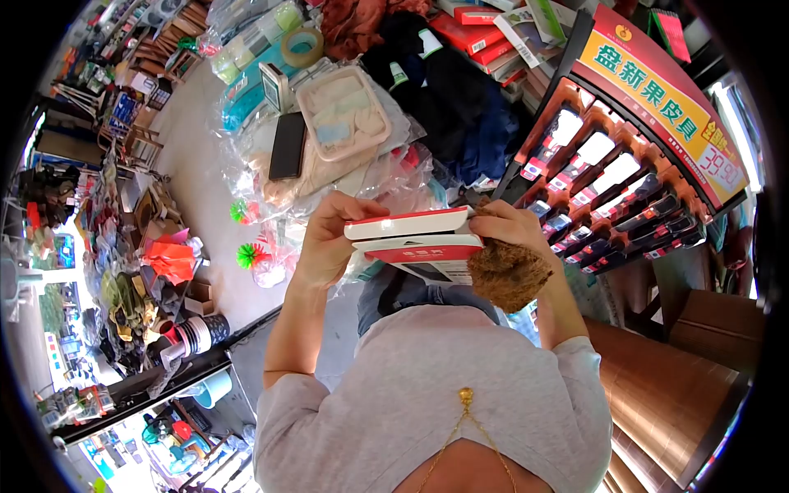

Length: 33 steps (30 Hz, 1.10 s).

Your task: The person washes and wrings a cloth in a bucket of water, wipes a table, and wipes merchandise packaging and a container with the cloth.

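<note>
- grey shirt (436,353): fills the lower centre of the frame; a gold necklace (465,396) hangs over its front.
- brown shaggy item (511,278): sits just right of centre, against the right hand and overlapping the right end of the box; whether it is gripped cannot be determined.
- left hand (327,236): positioned left of centre; thumb and fingers pinch the left end of the box.
- right hand (516,226): positioned right of centre; fingers pinch the right end of the box, with the lower part of the grip covered by the brown shaggy item.
- red-and-white box (427,252): located at frame centre, supported between both hands.
- black phone (288,146): lies upper left of centre on plastic-wrapped goods, beside a plastic tray (306,105) containing pale items.
- dark garments (444,94): heaped at upper centre.
- display rack (689,103): stands tilted at upper right; packaged items occupy its rows.
- floor (185,123): runs along the upper left; assorted goods crowd the far left edge.
</note>
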Each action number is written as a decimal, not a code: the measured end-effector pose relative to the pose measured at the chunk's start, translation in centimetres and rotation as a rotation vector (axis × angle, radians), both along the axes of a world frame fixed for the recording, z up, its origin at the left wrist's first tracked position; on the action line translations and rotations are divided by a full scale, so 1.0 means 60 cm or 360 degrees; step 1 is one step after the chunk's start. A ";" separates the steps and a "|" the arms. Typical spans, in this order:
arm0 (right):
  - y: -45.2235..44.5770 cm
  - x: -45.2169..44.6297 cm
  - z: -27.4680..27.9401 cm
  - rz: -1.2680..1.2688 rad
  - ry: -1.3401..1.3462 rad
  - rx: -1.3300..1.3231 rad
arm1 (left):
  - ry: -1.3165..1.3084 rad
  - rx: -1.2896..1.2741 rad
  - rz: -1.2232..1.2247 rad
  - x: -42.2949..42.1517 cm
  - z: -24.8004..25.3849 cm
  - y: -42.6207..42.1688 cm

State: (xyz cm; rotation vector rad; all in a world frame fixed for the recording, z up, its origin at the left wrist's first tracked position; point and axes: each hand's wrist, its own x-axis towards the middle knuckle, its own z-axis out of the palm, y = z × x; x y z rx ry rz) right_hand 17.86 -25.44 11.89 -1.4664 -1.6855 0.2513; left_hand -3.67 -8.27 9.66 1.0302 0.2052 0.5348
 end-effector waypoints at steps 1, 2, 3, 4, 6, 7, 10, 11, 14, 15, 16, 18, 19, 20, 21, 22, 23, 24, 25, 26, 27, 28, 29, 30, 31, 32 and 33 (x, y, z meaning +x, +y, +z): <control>0.000 -0.001 0.006 0.0007 0.0006 -0.0005 | 0.0006 -0.0005 0.0007 0.000 -0.001 -0.001; 0.000 -0.001 0.011 0.0019 -0.0029 -0.0082 | 0.0016 0.0035 0.0037 0.003 -0.003 -0.004; 0.000 -0.002 0.013 0.0028 -0.0066 -0.0157 | 0.0024 0.0077 0.0063 0.005 -0.004 -0.005; 0.000 0.000 0.006 0.0027 -0.0064 -0.0161 | 0.0011 0.0102 0.0076 0.006 -0.002 -0.006; 0.000 0.006 -0.013 0.0028 0.0002 -0.0087 | -0.0103 0.0110 0.0085 0.008 0.004 -0.008; -0.002 0.005 -0.014 0.0029 0.0002 -0.0089 | -0.0216 0.0123 0.0098 0.009 0.004 -0.009; -0.007 0.003 -0.011 -0.0007 -0.0020 -0.0006 | -0.0226 0.0545 0.0117 0.010 0.000 -0.001; -0.008 0.004 -0.014 -0.0006 -0.0022 -0.0010 | -0.0228 0.0542 0.0118 0.010 -0.001 -0.002; -0.010 0.007 -0.027 -0.0011 0.0001 0.0100 | -0.0189 0.0661 0.0189 0.005 -0.004 -0.005; -0.012 0.009 -0.029 0.0010 0.0004 0.0124 | -0.0193 0.0756 0.0183 0.003 -0.007 -0.004; -0.012 0.010 -0.030 0.0030 0.0007 0.0147 | -0.0198 0.0850 0.0176 0.000 -0.009 -0.003; -0.010 0.007 -0.037 0.0044 0.0067 0.0239 | -0.0200 0.0889 0.0138 -0.004 -0.007 0.000; -0.009 0.006 -0.039 0.0058 0.0128 0.0333 | -0.0202 0.0932 0.0101 -0.005 -0.004 0.001; -0.009 0.007 -0.040 0.0056 0.0130 0.0329 | -0.0201 0.0928 0.0099 -0.004 0.003 -0.002; -0.009 0.008 -0.039 0.0090 0.0088 0.0409 | -0.0202 0.0795 0.0055 -0.003 0.014 -0.005; -0.008 0.010 -0.038 0.0124 0.0046 0.0488 | -0.0204 0.0663 0.0012 -0.002 0.020 -0.007; -0.006 0.011 -0.034 0.0125 0.0050 0.0483 | -0.0201 0.0657 0.0013 -0.003 0.020 -0.008; -0.004 0.013 -0.026 0.0161 -0.0109 0.0561 | -0.0155 0.0547 0.0007 -0.003 0.020 -0.008; -0.003 0.013 -0.018 0.0198 -0.0268 0.0640 | -0.0109 0.0439 0.0003 -0.003 0.020 -0.007; -0.004 0.013 -0.011 0.0201 -0.0320 0.0638 | -0.0046 0.0541 -0.0064 -0.007 0.019 0.007; -0.003 0.012 -0.003 0.0203 -0.0319 0.0636 | -0.0044 0.0538 -0.0061 -0.008 0.024 0.011; -0.001 0.010 0.005 0.0235 -0.0374 0.0679 | 0.0058 0.0411 -0.0094 -0.008 0.034 0.012; 0.001 0.009 0.010 0.0268 -0.0430 0.0724 | 0.0159 0.0283 -0.0125 -0.007 0.044 0.013; 0.000 0.012 0.011 0.0271 -0.0429 0.0723 | 0.0127 0.0315 -0.0144 -0.004 0.052 0.014; -0.001 0.016 0.012 0.0269 -0.0454 0.0700 | 0.0127 0.0314 -0.0143 -0.003 0.054 0.013; -0.001 0.019 0.012 0.0267 -0.0480 0.0677 | 0.0078 0.0351 -0.0145 -0.002 0.055 0.012; 0.001 0.018 0.011 0.0268 -0.0480 0.0676 | 0.0030 0.0388 -0.0148 -0.002 0.055 0.011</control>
